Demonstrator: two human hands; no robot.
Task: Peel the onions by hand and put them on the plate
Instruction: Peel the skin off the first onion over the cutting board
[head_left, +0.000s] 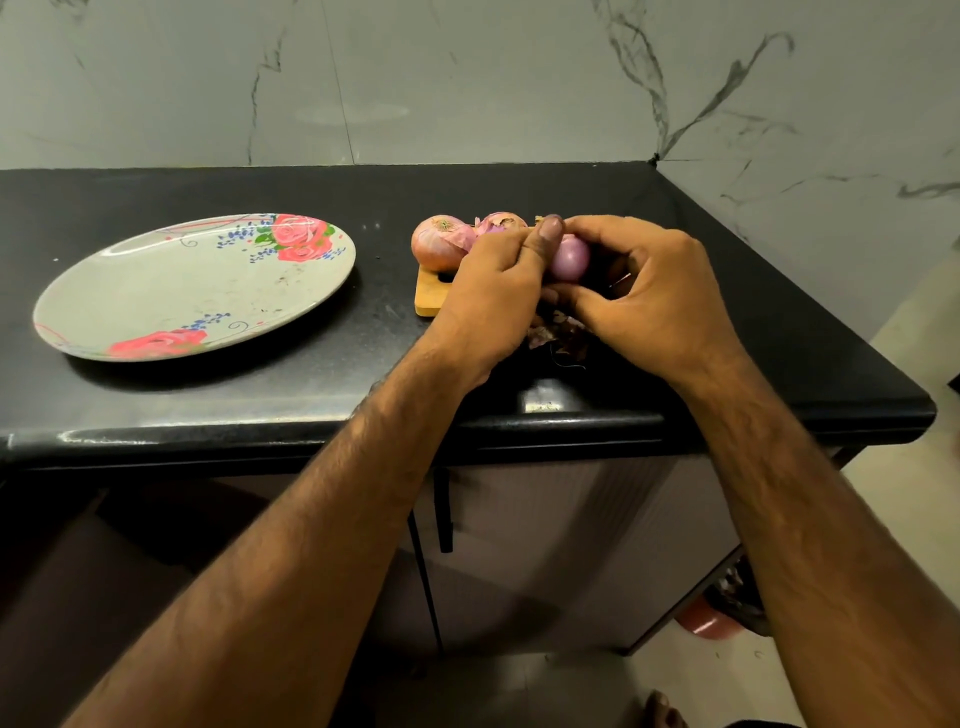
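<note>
Holding onion: left hand, right hand

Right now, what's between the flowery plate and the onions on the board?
Just bare black counter with a few tiny specks, seen in the head view. The plate lies left of it, the unpeeled onions right.
</note>
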